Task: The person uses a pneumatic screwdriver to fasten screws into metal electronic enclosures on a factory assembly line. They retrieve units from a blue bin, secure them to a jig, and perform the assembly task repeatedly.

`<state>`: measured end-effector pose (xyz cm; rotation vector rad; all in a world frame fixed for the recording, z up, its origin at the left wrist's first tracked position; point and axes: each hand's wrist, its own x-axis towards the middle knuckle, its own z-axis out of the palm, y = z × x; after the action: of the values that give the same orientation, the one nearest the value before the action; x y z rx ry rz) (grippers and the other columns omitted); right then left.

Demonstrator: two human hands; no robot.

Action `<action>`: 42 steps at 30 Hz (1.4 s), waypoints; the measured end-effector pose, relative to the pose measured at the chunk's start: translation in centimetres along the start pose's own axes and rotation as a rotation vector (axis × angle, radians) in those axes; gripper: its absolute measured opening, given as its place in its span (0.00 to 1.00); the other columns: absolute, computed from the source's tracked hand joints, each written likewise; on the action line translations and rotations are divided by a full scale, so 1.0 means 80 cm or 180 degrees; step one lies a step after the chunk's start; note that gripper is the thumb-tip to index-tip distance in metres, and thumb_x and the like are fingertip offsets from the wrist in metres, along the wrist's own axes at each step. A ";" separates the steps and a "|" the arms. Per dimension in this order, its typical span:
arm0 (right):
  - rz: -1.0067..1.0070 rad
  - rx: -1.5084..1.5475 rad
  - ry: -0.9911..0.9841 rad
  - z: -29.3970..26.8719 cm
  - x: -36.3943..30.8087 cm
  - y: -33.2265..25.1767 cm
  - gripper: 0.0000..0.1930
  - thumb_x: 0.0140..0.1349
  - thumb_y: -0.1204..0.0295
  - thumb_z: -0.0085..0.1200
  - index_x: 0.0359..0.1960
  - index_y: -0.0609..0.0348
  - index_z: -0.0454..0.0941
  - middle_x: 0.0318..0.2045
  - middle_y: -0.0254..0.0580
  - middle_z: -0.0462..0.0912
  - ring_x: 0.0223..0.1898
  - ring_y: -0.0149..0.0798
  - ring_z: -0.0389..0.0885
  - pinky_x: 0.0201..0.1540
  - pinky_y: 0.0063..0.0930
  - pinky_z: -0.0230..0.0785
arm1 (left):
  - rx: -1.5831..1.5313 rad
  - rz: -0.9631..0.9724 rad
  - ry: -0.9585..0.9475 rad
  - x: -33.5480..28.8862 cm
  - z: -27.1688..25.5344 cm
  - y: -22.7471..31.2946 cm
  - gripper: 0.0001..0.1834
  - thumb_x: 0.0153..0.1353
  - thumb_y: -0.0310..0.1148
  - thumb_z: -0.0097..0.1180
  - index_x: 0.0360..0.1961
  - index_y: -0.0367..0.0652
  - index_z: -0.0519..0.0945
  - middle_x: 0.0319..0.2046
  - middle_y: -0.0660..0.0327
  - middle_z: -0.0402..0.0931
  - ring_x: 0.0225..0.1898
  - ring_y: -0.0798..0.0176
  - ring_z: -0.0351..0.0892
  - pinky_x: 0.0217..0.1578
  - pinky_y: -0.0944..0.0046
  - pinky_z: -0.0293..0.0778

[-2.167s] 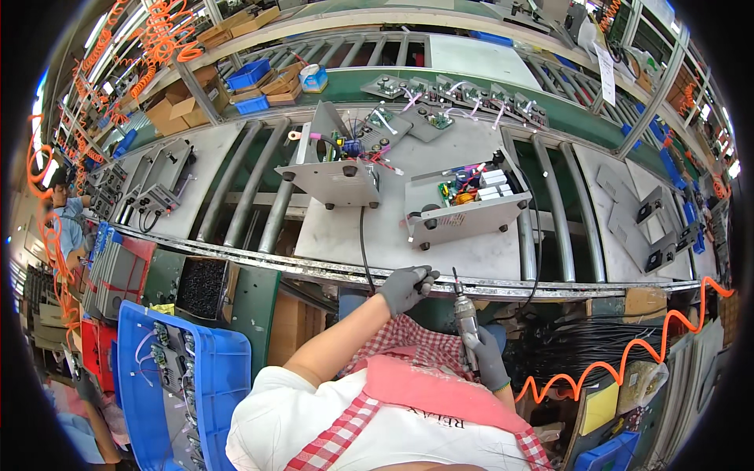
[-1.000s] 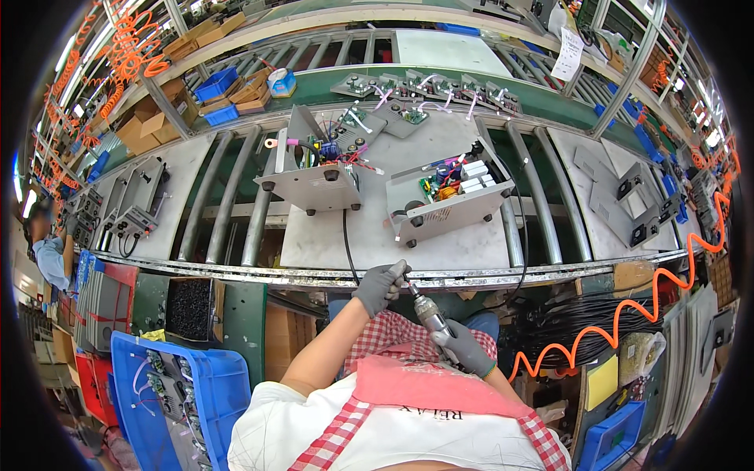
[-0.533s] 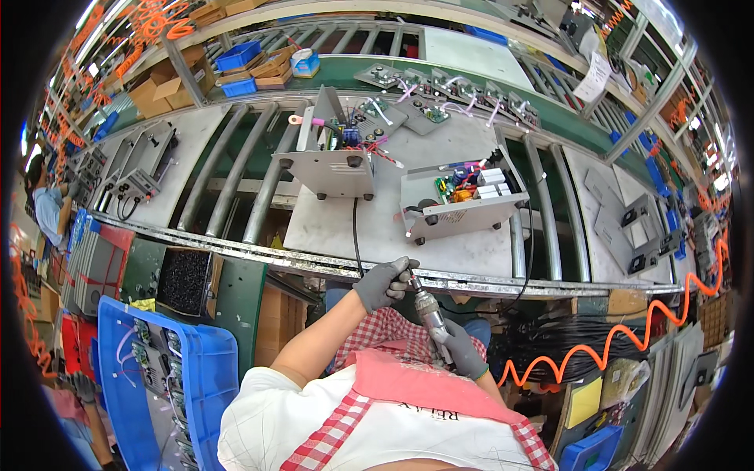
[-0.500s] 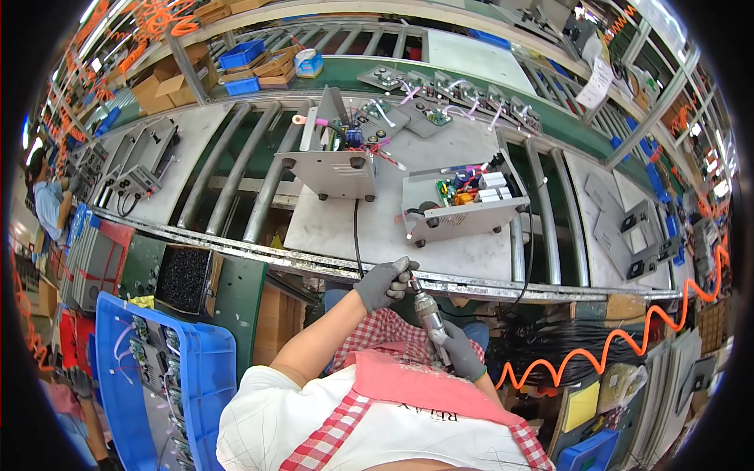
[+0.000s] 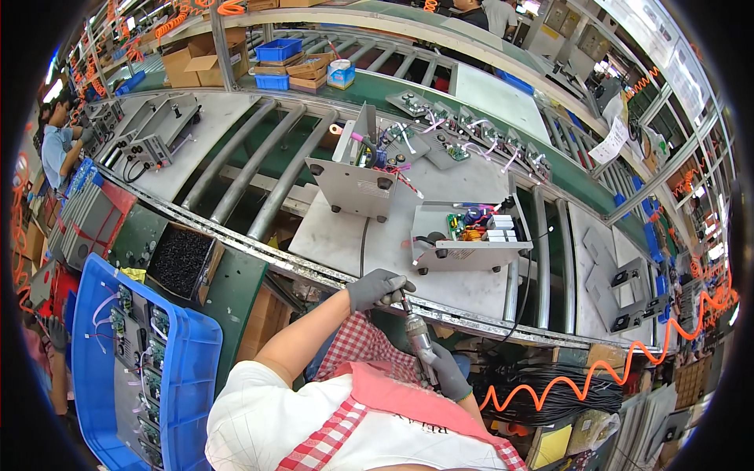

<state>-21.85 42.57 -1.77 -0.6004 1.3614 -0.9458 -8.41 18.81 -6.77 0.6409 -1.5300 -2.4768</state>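
Holding a powered screwdriver [image 5: 418, 339] at the near edge of the roller conveyor [image 5: 259, 169], both gloved hands closed on it.

Working left to right from that conveyor: the blue crate [image 5: 188, 369] of circuit boards is sitting below its near left edge, beside a bin of dark screws [image 5: 179, 259]; the left hand [image 5: 375, 287] is pinching the tool's bit end just at the conveyor's front rail, and the right hand [image 5: 448, 372] is wrapping the grip lower down. Fingers this close to the bit are risking a nip or slip if the driver spins. The bit tip and any screw on it are being hidden by the left glove, and the open grey chassis [image 5: 470, 243] on the conveyor is showing wiring too small to read.
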 end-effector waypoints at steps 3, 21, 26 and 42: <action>-0.0053 0.0123 -0.0003 0.001 0.002 0.006 0.22 0.61 0.55 0.50 0.47 0.60 0.68 0.25 0.33 0.73 0.20 0.25 0.71 0.19 0.18 0.65 | -0.0144 -0.0077 0.0006 -0.005 0.006 0.007 0.24 0.69 0.45 0.45 0.51 0.33 0.75 0.18 0.70 0.65 0.15 0.79 0.55 0.15 0.76 0.54; -0.0280 0.0739 0.0904 0.005 -0.001 0.011 0.17 0.60 0.58 0.54 0.40 0.60 0.72 0.23 0.31 0.73 0.20 0.24 0.71 0.19 0.18 0.63 | -0.1543 -0.0045 0.2110 0.026 0.021 -0.040 0.21 0.69 0.41 0.43 0.59 0.43 0.67 0.25 0.62 0.75 0.19 0.73 0.67 0.16 0.74 0.63; -0.0321 0.0594 0.0944 -0.001 0.008 0.007 0.18 0.60 0.56 0.54 0.40 0.59 0.73 0.23 0.32 0.75 0.19 0.23 0.71 0.18 0.18 0.63 | -0.1638 -0.0293 0.1729 0.071 -0.005 -0.027 0.15 0.68 0.39 0.43 0.52 0.46 0.69 0.16 0.69 0.63 0.15 0.73 0.58 0.15 0.73 0.59; -0.0229 0.0176 0.0981 -0.019 0.027 -0.016 0.19 0.60 0.56 0.52 0.41 0.61 0.74 0.22 0.30 0.74 0.21 0.22 0.70 0.22 0.16 0.61 | -0.1768 -0.0409 0.1262 0.104 0.009 -0.010 0.06 0.63 0.35 0.46 0.29 0.49 0.69 0.17 0.70 0.62 0.15 0.74 0.56 0.15 0.73 0.56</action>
<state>-23.71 40.33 -2.10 -0.4771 1.5886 -1.1660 -16.10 16.87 -9.48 1.0528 -0.6399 -2.4893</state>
